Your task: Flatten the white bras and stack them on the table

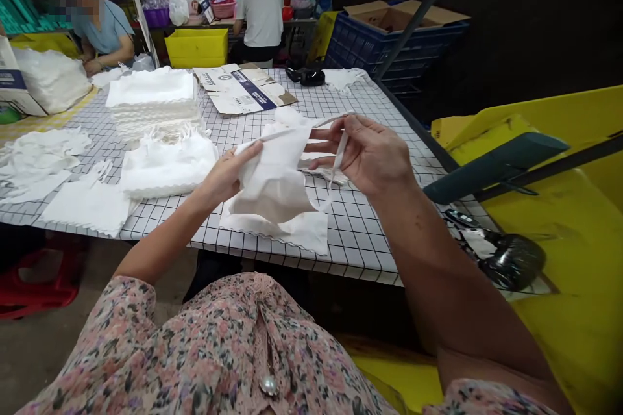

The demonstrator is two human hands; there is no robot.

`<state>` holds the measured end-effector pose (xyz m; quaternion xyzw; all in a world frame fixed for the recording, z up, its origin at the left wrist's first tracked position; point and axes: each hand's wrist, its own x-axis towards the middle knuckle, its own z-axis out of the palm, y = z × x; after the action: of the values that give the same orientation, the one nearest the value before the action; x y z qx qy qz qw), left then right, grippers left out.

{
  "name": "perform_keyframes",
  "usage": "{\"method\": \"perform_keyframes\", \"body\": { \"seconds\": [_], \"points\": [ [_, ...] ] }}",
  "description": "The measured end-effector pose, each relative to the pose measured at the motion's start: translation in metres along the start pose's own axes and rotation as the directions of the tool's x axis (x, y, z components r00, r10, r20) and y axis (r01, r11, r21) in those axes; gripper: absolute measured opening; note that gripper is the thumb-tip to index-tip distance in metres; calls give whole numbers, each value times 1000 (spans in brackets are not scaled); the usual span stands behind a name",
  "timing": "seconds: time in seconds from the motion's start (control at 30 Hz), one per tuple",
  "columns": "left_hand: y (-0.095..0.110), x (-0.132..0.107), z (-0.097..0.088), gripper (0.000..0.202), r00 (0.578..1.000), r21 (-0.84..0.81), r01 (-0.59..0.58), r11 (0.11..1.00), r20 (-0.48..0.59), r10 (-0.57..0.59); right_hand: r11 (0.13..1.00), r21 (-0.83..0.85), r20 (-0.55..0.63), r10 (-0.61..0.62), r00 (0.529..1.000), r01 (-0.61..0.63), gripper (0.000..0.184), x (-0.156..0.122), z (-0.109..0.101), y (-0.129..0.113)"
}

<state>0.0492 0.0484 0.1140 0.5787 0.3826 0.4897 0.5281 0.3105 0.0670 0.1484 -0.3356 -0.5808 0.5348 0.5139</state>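
A white camisole (278,178) is held up over the near part of the table. My left hand (228,171) grips its side, thumb on top of the fabric. Between the thumb and index finger of my right hand (378,154) is a thin shoulder strap (339,156), drawn out to the right; the other fingers are spread. Below, another white garment (304,233) lies flat with a wavy hem. To the left sit a stack of folded white camisoles (168,168) and a taller stack (152,93) behind it.
Loose white garments (39,158) cover the checkered table's (360,243) left side. A flattened carton (248,90) lies at the back beside a black object (306,76). A green bar (496,165) and yellow bins (579,226) stand right. Two people work beyond the table.
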Motion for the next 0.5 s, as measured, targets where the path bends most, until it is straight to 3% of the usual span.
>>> {"method": "perform_keyframes", "body": {
  "seconds": [0.13,0.23,0.37,0.43,0.5],
  "points": [
    [14,10,-14,59,999,-97,51,994,-5,-52,997,56,-28,46,999,-44,45,1,-7,5],
    [24,13,-18,62,998,-106,53,993,36,-49,998,-55,-49,37,998,-40,47,5,-10,13],
    [36,14,-16,56,1000,-67,-7,998,21,9,919,-379,-195,-194,961,108,49,5,-10,21],
    [44,15,-14,54,999,-51,-38,998,5,39,912,-389,-125,-194,973,132,57,1,-3,20],
    [50,18,-14,53,999,-47,-41,998,24,42,959,-274,30,-62,998,68,60,-1,11,17]
  ]
}}
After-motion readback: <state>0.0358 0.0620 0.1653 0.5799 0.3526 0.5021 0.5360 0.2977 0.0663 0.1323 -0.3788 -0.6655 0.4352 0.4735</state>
